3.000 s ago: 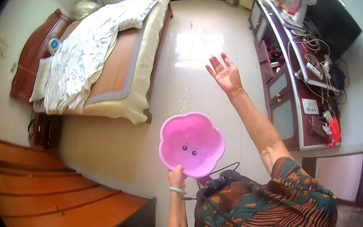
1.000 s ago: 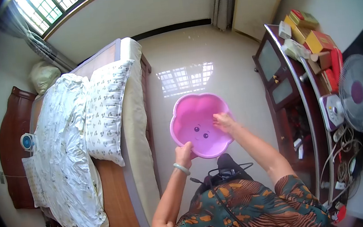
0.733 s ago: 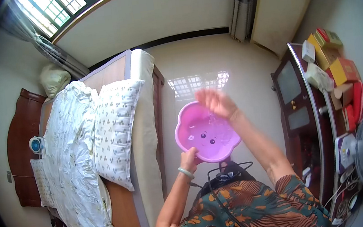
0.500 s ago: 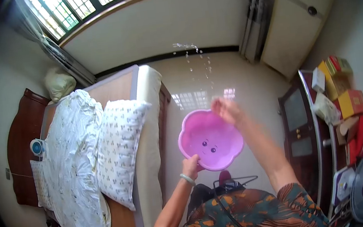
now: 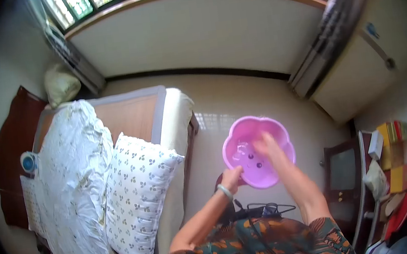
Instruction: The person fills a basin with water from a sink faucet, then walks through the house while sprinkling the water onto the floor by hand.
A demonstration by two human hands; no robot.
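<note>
A pink flower-shaped plastic basin [image 5: 282,136] with a smiling face on its bottom is held out in front of my body, above the floor. My left hand [image 5: 231,178], a pale bangle on its wrist, is closed around the rim at the near left. My right hand [image 5: 267,145] is inside the basin, over its middle. Motion smears its fingers, so their pose is unclear. Glints of water show in the basin, left of the right hand.
A bed with a crumpled white sheet [image 5: 71,189] and a patterned pillow [image 5: 139,201] stands on the left. Shiny tiled floor [image 5: 240,94] lies ahead. On the right are a dark cabinet [image 5: 342,173] with boxes on top and a pale wardrobe [image 5: 355,78].
My right hand has gone from beyond the far rim down into the basin. The water drops in the air are gone. The view has shifted, and the basin appears farther right.
</note>
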